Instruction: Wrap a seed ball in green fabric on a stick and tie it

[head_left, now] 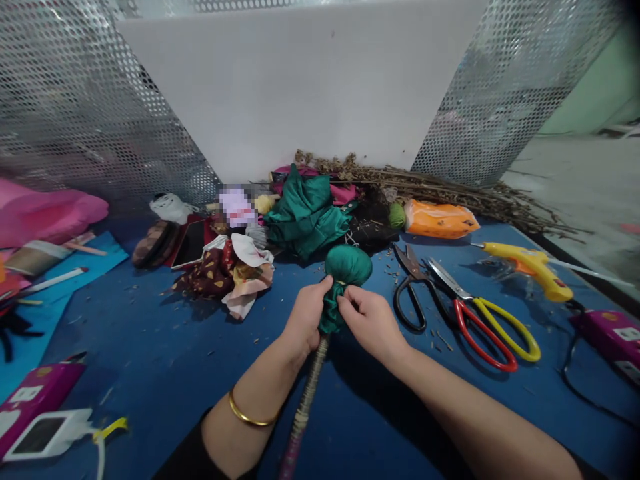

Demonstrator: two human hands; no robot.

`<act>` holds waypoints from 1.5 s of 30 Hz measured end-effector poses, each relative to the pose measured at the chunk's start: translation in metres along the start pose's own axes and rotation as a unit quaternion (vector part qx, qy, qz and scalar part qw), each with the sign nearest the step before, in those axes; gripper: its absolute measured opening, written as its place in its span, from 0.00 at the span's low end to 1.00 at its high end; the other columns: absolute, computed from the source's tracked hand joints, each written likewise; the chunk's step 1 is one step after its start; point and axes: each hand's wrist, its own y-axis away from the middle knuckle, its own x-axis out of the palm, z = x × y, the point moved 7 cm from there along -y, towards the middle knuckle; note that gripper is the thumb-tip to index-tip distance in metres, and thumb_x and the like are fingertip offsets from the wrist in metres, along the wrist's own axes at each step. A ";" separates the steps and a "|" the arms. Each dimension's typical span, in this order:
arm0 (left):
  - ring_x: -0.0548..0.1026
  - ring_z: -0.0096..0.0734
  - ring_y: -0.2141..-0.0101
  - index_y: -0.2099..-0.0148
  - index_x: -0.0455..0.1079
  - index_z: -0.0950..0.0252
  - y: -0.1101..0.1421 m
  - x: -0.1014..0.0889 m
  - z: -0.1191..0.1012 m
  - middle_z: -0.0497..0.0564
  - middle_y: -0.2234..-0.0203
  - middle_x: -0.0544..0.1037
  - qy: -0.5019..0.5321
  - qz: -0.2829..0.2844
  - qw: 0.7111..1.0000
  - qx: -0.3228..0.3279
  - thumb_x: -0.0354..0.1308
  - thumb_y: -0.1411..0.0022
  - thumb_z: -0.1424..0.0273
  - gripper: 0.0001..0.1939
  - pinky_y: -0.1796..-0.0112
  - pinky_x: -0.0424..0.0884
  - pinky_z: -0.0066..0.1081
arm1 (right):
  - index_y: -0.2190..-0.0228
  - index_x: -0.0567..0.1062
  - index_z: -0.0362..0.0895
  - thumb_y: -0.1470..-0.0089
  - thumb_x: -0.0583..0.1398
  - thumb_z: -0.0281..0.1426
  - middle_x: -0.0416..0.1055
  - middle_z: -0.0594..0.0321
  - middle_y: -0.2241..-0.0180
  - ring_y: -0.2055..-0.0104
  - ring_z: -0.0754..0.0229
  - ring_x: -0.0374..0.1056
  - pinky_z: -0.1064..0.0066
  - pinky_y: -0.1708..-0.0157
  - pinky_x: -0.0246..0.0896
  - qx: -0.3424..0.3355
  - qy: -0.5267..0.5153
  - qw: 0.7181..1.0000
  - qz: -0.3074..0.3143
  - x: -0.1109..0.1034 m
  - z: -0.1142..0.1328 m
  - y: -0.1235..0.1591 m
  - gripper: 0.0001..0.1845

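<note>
A stick [311, 393] wound with cord slants up from the bottom of the head view, topped by a rounded ball wrapped in green cloth [349, 264]. My left hand [309, 312] is closed around the gathered cloth just under the ball, where it meets the stick. From the other side, my right hand [369, 319] pinches the same gathered cloth, thumb and forefinger together. A pale bit of something shows between the hands at the neck of the ball; I cannot make out what it is. Behind lies a crumpled heap of green fabric [305, 217].
Black-handled scissors [414, 293] and red-and-yellow-handled scissors [483, 320] lie to the right, near a yellow glue gun [525, 263]. An orange packet [441, 219] and dried stalks [430, 181] sit behind. Patterned cloth scraps [225, 273] and blue sheets [85, 273] are on the left.
</note>
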 end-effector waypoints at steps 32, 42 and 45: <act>0.66 0.25 0.82 0.80 0.68 0.69 -0.007 -0.007 0.004 0.47 0.86 0.70 -0.094 0.000 0.995 -0.013 0.66 0.62 0.66 0.13 0.79 0.58 0.26 | 0.74 0.68 0.43 0.43 0.50 0.29 0.70 0.64 0.76 0.76 0.65 0.61 0.70 0.74 0.42 -0.184 0.268 0.939 0.115 0.014 0.023 0.008 0.10; 0.65 0.23 0.83 0.81 0.68 0.70 -0.010 -0.007 0.003 0.46 0.86 0.70 -0.071 -0.002 0.997 0.006 0.68 0.63 0.68 0.12 0.79 0.59 0.26 | 0.75 0.66 0.43 0.43 0.50 0.27 0.67 0.66 0.77 0.78 0.67 0.57 0.72 0.75 0.42 -0.208 0.236 0.942 0.121 0.024 0.025 0.013 0.10; 0.66 0.23 0.83 0.80 0.69 0.70 -0.009 -0.007 0.002 0.46 0.86 0.71 -0.061 0.003 0.998 0.011 0.68 0.62 0.68 0.12 0.79 0.59 0.26 | 0.75 0.66 0.43 0.44 0.50 0.27 0.67 0.66 0.77 0.78 0.67 0.57 0.71 0.75 0.42 -0.212 0.244 0.939 0.115 0.021 0.026 0.013 0.10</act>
